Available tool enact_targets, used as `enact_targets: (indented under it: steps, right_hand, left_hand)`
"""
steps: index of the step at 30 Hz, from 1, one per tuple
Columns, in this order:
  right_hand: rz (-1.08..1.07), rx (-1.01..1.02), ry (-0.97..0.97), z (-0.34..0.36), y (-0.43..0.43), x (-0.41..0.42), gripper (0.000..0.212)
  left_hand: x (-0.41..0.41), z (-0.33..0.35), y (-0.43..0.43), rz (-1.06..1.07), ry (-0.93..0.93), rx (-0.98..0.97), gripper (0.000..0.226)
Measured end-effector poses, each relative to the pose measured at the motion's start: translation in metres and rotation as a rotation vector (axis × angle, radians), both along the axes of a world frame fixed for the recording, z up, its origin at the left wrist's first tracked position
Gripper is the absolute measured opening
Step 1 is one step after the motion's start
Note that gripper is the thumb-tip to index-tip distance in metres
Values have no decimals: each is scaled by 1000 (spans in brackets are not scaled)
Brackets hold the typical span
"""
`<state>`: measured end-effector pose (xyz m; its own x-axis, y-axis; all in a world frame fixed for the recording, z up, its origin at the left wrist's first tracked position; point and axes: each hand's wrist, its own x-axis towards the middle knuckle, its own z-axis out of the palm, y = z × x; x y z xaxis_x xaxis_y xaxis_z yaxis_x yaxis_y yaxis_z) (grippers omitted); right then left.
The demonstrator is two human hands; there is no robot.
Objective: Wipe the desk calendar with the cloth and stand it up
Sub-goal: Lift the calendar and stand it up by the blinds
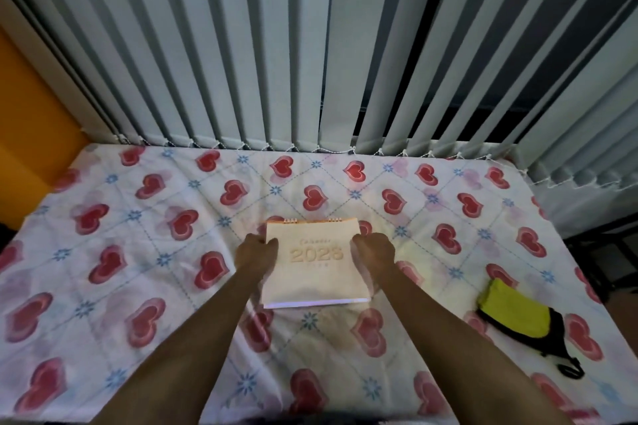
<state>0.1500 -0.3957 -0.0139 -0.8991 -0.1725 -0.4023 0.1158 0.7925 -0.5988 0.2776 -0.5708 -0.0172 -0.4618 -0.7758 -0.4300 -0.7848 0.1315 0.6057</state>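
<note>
A cream desk calendar (312, 266) with gold "2026" on its cover and a spiral binding on its far edge sits at the middle of the table. My left hand (256, 248) grips its left edge and my right hand (374, 248) grips its right edge. The cover faces me, and I cannot tell whether it lies flat or leans. A yellow-green cloth (511, 309) with a black edge and loop lies apart on the table, at the right.
The table (138, 252) is covered with a white sheet printed with red hearts and blue flowers. Grey vertical blinds (276, 45) hang along the far edge. An orange wall (31, 134) stands at the left.
</note>
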Motion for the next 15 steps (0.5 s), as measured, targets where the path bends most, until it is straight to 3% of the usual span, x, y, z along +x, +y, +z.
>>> enact_targets:
  steps: [6, 15]
  right_hand:
    - [-167, -205, -66, 18, 8, -14, 42]
    - [-252, -530, 84, 72, 12, -41, 36]
  left_hand:
    - [-9, 20, -3, -54, 179, 7, 40]
    - [-45, 67, 1, -95, 477, -50, 43]
